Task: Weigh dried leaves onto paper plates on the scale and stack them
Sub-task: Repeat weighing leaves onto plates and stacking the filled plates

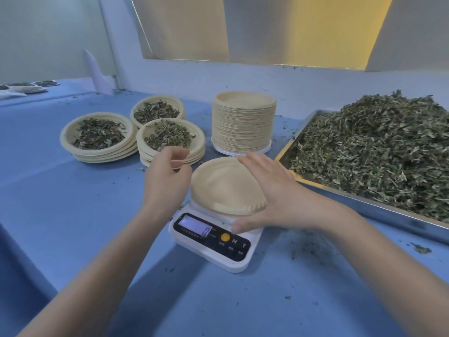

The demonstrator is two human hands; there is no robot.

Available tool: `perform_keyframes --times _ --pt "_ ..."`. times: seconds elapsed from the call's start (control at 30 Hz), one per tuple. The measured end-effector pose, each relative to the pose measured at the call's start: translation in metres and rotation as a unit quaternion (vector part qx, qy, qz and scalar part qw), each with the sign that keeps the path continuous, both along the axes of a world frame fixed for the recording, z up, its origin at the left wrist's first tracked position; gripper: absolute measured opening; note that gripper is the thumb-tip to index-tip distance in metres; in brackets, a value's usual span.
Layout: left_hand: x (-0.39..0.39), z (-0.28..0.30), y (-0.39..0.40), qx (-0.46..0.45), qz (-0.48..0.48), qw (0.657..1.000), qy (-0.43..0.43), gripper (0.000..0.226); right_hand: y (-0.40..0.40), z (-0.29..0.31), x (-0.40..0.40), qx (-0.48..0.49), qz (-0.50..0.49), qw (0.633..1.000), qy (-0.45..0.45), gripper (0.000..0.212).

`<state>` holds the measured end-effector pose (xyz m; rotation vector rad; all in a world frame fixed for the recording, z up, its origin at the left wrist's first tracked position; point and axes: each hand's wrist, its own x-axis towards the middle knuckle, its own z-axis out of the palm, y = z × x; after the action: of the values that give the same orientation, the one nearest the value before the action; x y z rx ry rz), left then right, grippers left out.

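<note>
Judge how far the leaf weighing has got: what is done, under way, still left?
Done: three filled stacks beside the scale. Under way: right hand steadies an empty plate there; left hand hovers empty. Left: tray leaves and spare plates.

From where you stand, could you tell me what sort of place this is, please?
Probably a herb-portioning workstation: a digital scale, a metal tray heaped with dried leaves, and a tall stack of paper plates.
</note>
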<state>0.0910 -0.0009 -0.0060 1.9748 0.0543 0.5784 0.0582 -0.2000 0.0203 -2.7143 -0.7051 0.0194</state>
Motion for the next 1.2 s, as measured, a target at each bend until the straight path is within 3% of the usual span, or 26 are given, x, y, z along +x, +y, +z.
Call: perform_keyframes --times 0.33,0.5,0.63,0.77,0.87,1.03,1.13,1.2 --pt "-0.003 0.003 -0.015 0.031 -0.012 0.998 -0.051 0.026 -0.004 0.001 0.004 0.045 -0.01 0.999 -0.02 0.113" --pt "0.005 0.039 -0.072 0.142 -0.126 0.978 -0.091 0.024 -0.031 0.016 0.001 0.05 -0.034 0.997 -0.038 0.109" --pt "0.015 0.05 -0.149 0.242 -0.239 0.936 -0.096 0.032 -0.08 0.026 -0.005 0.072 -0.085 0.993 -0.048 0.089" --pt "0.03 0.045 -0.223 0.355 -0.353 0.866 0.011 0.045 -0.141 0.025 -0.011 0.067 -0.176 0.982 -0.028 0.081" --pt "0.046 0.038 -0.261 0.407 -0.347 0.839 0.099 0.057 -0.187 0.019 -0.011 -0.001 -0.275 0.961 -0.003 0.08" --pt "0.075 0.026 -0.28 0.509 -0.297 0.752 0.297 0.127 -0.244 -0.002 -0.007 -0.129 -0.378 0.913 0.084 0.103" --pt "0.083 0.017 -0.284 0.508 -0.317 0.752 0.277 0.137 -0.251 -0.012 -0.002 -0.134 -0.349 0.924 0.085 0.099" --pt "0.081 0.009 -0.292 0.419 -0.413 0.768 0.252 0.126 -0.245 -0.015 0.003 -0.078 -0.291 0.952 0.054 0.088"
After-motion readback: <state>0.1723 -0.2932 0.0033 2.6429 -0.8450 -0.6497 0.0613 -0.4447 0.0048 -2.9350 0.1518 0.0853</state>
